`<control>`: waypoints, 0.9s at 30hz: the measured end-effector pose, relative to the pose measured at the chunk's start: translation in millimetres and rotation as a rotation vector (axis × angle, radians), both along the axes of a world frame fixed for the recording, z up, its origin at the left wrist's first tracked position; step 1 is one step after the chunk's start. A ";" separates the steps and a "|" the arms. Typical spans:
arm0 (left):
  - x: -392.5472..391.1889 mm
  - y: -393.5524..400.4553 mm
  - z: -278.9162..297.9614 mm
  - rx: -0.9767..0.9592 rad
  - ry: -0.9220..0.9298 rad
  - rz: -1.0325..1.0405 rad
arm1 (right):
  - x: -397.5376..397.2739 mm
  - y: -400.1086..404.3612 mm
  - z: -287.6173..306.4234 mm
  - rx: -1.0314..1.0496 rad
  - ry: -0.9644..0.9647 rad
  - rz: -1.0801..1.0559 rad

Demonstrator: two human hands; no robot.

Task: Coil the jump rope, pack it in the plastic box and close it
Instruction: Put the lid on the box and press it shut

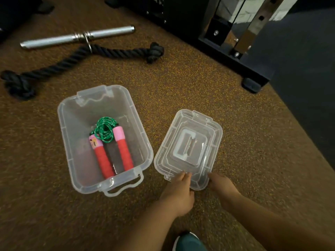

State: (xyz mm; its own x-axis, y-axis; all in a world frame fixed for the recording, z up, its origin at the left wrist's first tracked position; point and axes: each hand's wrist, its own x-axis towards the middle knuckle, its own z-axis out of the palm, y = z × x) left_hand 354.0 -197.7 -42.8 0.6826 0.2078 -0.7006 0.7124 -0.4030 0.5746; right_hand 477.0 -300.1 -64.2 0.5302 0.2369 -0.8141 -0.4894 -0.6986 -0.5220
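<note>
— Jump rope (pixel 108 142): where is it?
— Inside the clear plastic box (pixel 72 138), which stands open on the speckled floor (pixel 181 84). The green cord is bunched at the far end; the two red and pink handles lie side by side, pointing to the near wall.
— And the lid (pixel 188 147)?
— Flat on the floor just beside the box, on its right, apart from it.
— The grips?
— Both are at the lid's near edge. The left hand (pixel 178 192) has its fingers curled onto the rim, holding it. The right hand (pixel 222 185) touches the near right corner; whether it holds the edge I cannot tell.
— Anything else?
— A metal bar (pixel 76 37) and a thick black rope (pixel 72 60) lie on the floor beyond the box, with a black machine frame (pixel 235 57) at the far right.
</note>
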 end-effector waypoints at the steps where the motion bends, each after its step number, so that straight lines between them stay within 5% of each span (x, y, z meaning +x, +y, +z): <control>1: 1.8 -1.4 -1.0 -0.004 0.011 0.005 | 0.5 1.1 -0.7 -0.013 0.016 -0.010; 9: 3.5 -16.2 5.9 0.029 -0.013 0.047 | 0.7 10.6 7.4 0.250 0.337 -0.134; 16: 27.8 -18.6 26.0 0.458 -0.210 0.202 | 8.6 12.7 13.4 0.417 0.233 -0.251; 23: 41.2 2.8 65.3 0.292 -0.383 0.536 | 4.7 22.9 14.5 0.484 0.145 -0.108; 27: 28.7 17.2 71.7 -0.272 -0.470 0.961 | 10.4 23.0 8.7 0.341 0.210 -0.154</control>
State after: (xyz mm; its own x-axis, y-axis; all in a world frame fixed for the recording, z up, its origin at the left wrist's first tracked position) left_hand 382.6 -180.5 28.9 0.5297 0.6726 -0.5168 0.3485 0.3829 0.8556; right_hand 487.4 -277.1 -55.6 0.4114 0.4424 -0.7969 -0.6948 -0.4136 -0.5884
